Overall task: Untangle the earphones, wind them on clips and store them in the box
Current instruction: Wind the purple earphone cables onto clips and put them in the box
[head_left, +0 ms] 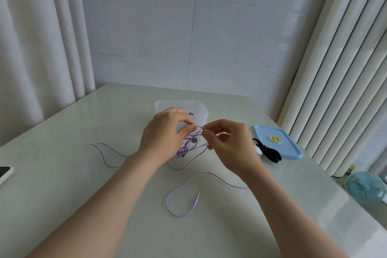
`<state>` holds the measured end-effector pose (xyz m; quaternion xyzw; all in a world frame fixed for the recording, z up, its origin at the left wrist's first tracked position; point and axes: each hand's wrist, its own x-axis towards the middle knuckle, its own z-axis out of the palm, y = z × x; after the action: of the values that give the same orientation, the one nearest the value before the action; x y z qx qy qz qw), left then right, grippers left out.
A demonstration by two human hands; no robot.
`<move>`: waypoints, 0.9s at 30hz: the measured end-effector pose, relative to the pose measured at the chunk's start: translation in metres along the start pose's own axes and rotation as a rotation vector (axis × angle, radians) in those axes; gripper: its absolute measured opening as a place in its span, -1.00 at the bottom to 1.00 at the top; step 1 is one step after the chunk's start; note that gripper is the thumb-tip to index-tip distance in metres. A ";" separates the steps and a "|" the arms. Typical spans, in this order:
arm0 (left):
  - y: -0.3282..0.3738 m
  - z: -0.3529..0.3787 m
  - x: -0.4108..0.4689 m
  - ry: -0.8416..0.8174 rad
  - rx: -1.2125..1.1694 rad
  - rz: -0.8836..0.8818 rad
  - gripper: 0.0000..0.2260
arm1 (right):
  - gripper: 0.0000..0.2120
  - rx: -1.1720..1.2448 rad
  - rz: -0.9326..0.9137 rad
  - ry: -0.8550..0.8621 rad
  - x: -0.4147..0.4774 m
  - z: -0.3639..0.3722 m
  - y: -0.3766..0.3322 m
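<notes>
Purple earphones (191, 142) hang tangled between my two hands above the pale table. My left hand (165, 132) pinches the cord near the knot, and a strand loops over one of its fingers. My right hand (228, 142) pinches the same cord just to the right. The earbuds dangle below the knot. Loose cord trails left across the table and loops forward to the jack plug (195, 201). Behind my hands stands the clear plastic box (201, 109), open, with something dark inside. Black and white winding clips (266, 150) lie to the right.
The box's blue lid (278, 142) lies flat at the right, beside the clips. A phone (5, 173) sits at the table's left edge. A small blue fan (365, 187) stands off the right edge. Curtains and a tiled wall enclose the table.
</notes>
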<state>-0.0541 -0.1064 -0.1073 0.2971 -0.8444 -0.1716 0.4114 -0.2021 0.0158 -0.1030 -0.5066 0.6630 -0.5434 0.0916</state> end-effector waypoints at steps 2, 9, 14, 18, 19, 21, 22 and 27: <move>-0.001 -0.001 -0.001 0.095 0.070 -0.016 -0.93 | -0.96 0.025 -0.008 -0.002 -0.001 -0.001 -0.003; -0.007 -0.002 0.009 0.349 -0.090 -0.315 -0.85 | -0.91 -0.020 -0.048 -0.056 -0.005 -0.003 -0.006; -0.005 -0.003 0.016 0.367 -0.743 -0.660 -0.86 | -0.62 -0.272 0.019 -0.031 -0.004 -0.004 -0.001; 0.006 -0.012 0.015 0.329 -1.127 -0.696 -0.83 | -0.57 -0.288 0.039 -0.005 -0.003 -0.004 0.000; 0.010 -0.014 0.015 0.305 -1.203 -0.711 -0.83 | -0.59 -0.230 0.053 0.000 -0.002 -0.004 0.000; 0.019 -0.018 0.013 0.231 -1.276 -0.718 -0.85 | -0.63 -0.131 0.090 0.009 -0.001 -0.004 -0.001; 0.022 -0.018 0.013 0.188 -1.270 -0.700 -0.86 | -0.66 -0.128 0.094 0.002 -0.003 -0.004 0.001; 0.032 -0.021 0.009 0.047 -1.185 -0.589 -0.86 | -0.66 -0.119 -0.077 -0.048 -0.010 -0.001 -0.006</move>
<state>-0.0533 -0.0884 -0.0722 0.2426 -0.4814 -0.7059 0.4595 -0.1950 0.0251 -0.1020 -0.5490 0.6719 -0.4940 0.0563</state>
